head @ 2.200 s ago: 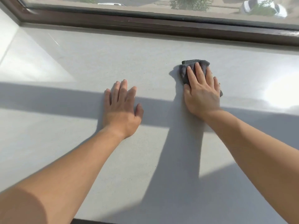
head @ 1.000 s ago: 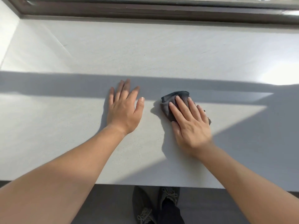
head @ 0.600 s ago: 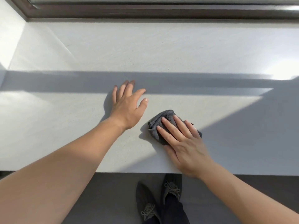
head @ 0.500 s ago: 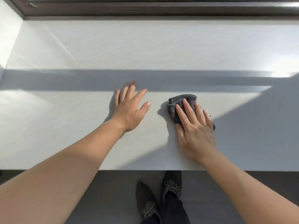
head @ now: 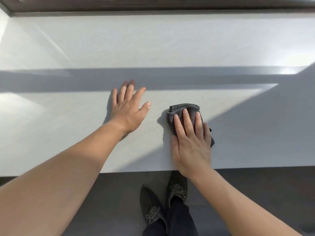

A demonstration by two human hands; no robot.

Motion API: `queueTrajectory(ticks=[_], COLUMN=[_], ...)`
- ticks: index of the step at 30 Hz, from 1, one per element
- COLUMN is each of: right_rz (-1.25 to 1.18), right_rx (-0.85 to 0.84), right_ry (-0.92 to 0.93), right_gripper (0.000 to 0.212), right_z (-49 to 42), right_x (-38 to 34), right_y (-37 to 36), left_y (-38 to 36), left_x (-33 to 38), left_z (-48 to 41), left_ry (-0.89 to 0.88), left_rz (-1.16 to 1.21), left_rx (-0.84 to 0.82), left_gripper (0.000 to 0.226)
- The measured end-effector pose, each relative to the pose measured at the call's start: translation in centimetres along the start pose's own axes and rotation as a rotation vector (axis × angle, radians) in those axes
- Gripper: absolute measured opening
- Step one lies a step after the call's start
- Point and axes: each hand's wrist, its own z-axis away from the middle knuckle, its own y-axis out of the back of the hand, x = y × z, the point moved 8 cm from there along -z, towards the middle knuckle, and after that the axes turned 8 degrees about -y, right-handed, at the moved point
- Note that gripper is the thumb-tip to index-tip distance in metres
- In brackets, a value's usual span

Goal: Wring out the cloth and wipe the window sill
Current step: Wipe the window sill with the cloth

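Cloth (head: 187, 110): grey, bunched, on sill (head: 170, 48) near front edge.
Right hand (head: 190, 143): flat on cloth, fingers (head: 185, 123) straight, pressing.
Left hand (head: 127, 106): left of cloth, flat on sill, fingers released.

Grey cloth on white window sill

The bunched dark grey cloth (head: 185, 114) lies flat on the pale window sill (head: 153, 45), near its front edge, partly sunlit.

We stand indoors at a window (home or office, we cannot tell): a deep, pale window sill (head: 170, 48) runs beneath a dark window frame (head: 153, 5), sunlight striping it, with grey floor (head: 255, 193) below.
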Motion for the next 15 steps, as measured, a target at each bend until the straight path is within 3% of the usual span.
queueTrajectory(ticks=[4,6,11,13,15], right_rz=[0.015,0.045,0.042,0.071,0.056], right_rx=[-0.071,-0.087,-0.018,-0.008,-0.047], right_ry=[0.328,0.407,-0.038,0.035,0.254], right_gripper=[0.057,0.056,0.061,0.061,0.057], right_z=[3.8,2.6,-6.5,-5.6,-2.4], right_x=[-0.9,1.2,7.5,6.2,4.2], right_y=[-0.3,-0.2,1.3,1.2,0.7], left_y=[0.3,0.4,0.7,1.1,1.3], left_x=[0.0,0.0,0.4,0.8,1.4], left_z=[0.0,0.0,-0.5,-1.0,-1.6], left_ry=[0.022,0.026,0.067,0.092,0.122], left_rz=[-0.001,0.018,0.005,0.032,0.074], left_rx=[0.02,0.033,0.141,0.221,0.294], left_gripper=[0.054,0.051,0.04,0.037,0.035])
